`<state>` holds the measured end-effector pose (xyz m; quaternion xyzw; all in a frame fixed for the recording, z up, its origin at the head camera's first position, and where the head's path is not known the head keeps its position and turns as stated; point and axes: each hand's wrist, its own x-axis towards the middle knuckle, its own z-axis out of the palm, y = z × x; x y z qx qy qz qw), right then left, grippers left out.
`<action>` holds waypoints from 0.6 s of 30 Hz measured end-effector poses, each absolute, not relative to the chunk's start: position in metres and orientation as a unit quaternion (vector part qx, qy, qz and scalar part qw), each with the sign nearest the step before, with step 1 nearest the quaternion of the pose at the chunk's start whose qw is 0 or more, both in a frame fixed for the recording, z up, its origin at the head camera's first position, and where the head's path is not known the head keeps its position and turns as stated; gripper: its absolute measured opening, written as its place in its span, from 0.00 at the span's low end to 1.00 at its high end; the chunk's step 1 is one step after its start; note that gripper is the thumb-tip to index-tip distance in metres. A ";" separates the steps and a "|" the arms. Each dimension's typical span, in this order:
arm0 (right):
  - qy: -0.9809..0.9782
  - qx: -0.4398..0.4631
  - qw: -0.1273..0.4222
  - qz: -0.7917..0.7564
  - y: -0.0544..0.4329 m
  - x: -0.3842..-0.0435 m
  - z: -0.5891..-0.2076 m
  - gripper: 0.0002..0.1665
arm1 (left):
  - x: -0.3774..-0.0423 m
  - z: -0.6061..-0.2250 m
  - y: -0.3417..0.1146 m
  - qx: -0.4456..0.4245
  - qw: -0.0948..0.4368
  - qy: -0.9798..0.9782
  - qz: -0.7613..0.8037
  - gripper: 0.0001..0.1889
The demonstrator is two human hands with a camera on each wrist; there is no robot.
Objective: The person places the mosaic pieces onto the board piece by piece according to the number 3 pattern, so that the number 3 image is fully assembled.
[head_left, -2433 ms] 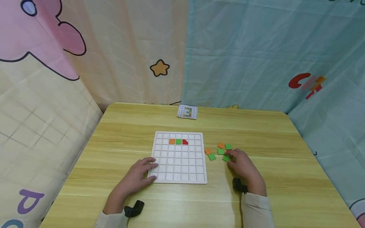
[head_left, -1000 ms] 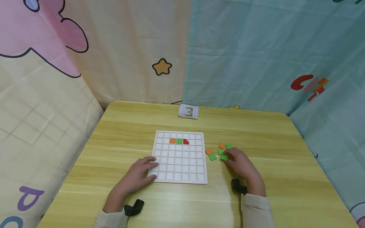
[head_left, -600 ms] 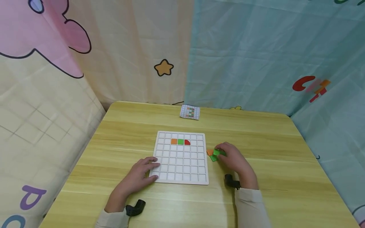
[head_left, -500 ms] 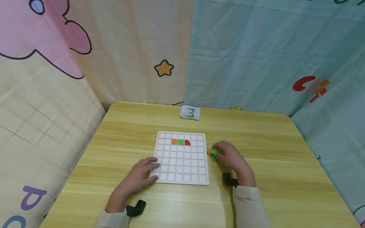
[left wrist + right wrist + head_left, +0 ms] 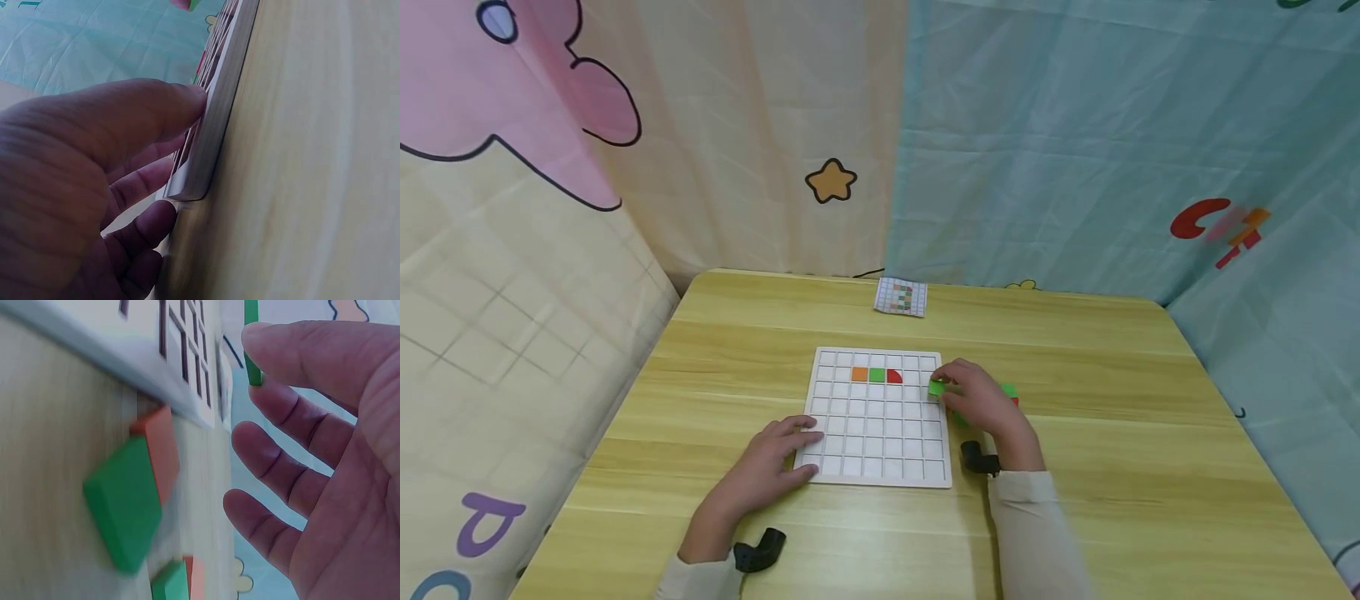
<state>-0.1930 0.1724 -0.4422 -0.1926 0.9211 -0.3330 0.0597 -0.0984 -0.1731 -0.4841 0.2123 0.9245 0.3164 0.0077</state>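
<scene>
My right hand (image 5: 981, 398) pinches a green square tile (image 5: 252, 344) between thumb and finger, above the right edge of the white grid board (image 5: 872, 462). The other fingers are spread apart in the right wrist view. My left hand (image 5: 767, 457) rests on the board's left edge, thumb (image 5: 169, 109) and fingertips touching its rim. An orange tile (image 5: 860, 375), a green tile (image 5: 877, 375) and a red quarter-round tile (image 5: 894, 377) lie side by side in one upper row of the board.
Loose tiles lie right of the board, partly hidden by my right hand; a green tile (image 5: 125, 503) leans against an orange tile (image 5: 161, 450) there. A small printed pattern card (image 5: 901, 297) lies at the table's back edge, before hanging curtains (image 5: 1037, 142).
My right hand has picked up a green tile from the loose pile and carried it left to the board's right edge. My left hand has stayed on the board.
</scene>
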 end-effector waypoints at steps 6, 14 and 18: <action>0.920 -0.202 0.065 -0.329 0.158 -0.198 -0.442 0.13 | -0.099 -0.486 -0.174 0.215 0.007 0.925 0.313 0.23; 0.928 -0.181 0.082 -0.316 0.138 -0.204 -0.444 0.13 | -0.097 -0.485 -0.174 0.216 0.013 0.928 0.303 0.25; 0.926 -0.187 0.084 -0.316 0.130 -0.206 -0.446 0.13 | -0.096 -0.484 -0.174 0.217 0.014 0.928 0.301 0.25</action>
